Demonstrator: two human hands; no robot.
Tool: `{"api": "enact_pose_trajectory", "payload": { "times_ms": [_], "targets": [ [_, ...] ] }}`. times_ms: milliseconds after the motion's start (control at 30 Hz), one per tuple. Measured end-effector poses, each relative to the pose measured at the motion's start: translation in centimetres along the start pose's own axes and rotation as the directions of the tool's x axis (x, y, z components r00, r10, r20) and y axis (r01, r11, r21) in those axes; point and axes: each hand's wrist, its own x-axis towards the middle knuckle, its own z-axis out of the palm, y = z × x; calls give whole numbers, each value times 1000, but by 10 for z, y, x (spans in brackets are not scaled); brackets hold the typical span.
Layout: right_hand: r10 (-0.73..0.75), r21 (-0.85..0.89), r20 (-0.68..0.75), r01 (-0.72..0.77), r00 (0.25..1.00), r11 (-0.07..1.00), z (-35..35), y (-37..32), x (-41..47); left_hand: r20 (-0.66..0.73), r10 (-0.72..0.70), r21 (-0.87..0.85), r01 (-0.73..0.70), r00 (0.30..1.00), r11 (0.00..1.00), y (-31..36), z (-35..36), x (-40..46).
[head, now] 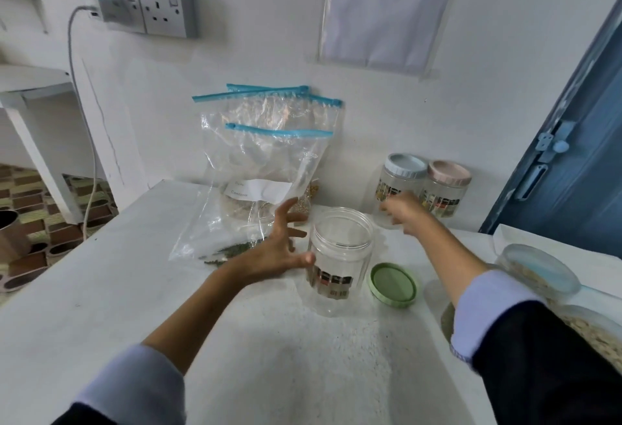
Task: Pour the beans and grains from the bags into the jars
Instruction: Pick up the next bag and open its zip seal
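Now your left hand (281, 249) is spreading its fingers just left of the open jar (340, 259); your blurred right hand (405, 210) is hovering beyond it, grip unclear.

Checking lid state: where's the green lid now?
Head view: the green lid lies flat on the table, right of the open jar, under the right forearm.

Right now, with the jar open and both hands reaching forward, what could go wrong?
1. The left hand is spread wide right beside the open jar; a careless sweep might tip the empty jar.
2. The zip bags lean upright against the wall; pulling the front one may drop the others or spill grain.
3. The right hand is blurred near the two lidded jars; it could knock them.
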Motion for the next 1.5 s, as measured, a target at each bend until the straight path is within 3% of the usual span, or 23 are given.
{"api": "enact_pose_trajectory", "payload": {
  "times_ms": [133, 233, 467, 567, 667, 733, 833, 967, 1167, 1367, 1433, 1500],
  "targets": [
    [-118, -13, 30, 118, 993, 993, -7, -59, 6, -163, -37, -87, 23, 986, 996, 14, -48, 8],
    [-182, -65, 60, 186, 981, 980, -2, -98, 10, -352, -64, -13, 63, 934, 998, 14, -83, 28],
    [-321, -145, 105, 334, 941, 931, 37, -156, 25, -726, -70, 206, 314, 684, 927, -30, -149, 69],
    [-429, -295, 85, 434, 899, 851, 52, -176, 37, -786, -194, 83, 412, 587, 907, -48, -170, 76],
    [-505, -396, 133, 513, 853, 762, 64, -188, 40, -646, -448, -153, 470, 618, 869, -58, -176, 86],
    [-527, -403, 201, 560, 826, 724, 70, -195, 38, -574, -510, -265, 443, 641, 856, -56, -178, 92],
    [-570, -391, 305, 646, 763, 656, 74, -205, 43, -568, -426, -243, 350, 704, 904, -47, -184, 95],
    [-591, -264, 445, 729, 673, 632, 73, -222, 40, -416, -228, -191, 160, 881, 968, -31, -187, 89],
    [-513, -317, 585, 759, 629, 569, 59, -259, 19, -303, -97, -185, 41, 948, 982, 9, -186, 77],
    [-390, -357, 701, 767, 597, 533, 42, -271, -5, -324, -58, -226, -18, 944, 974, 25, -178, 60],
    [-449, -353, 668, 784, 593, 511, 42, -270, -13, -350, -80, -257, -14, 933, 966, 21, -174, 52],
    [-578, -239, 566, 788, 588, 568, 36, -271, -21, -373, -124, -284, 14, 920, 959, 8, -170, 39]
  ]
}}
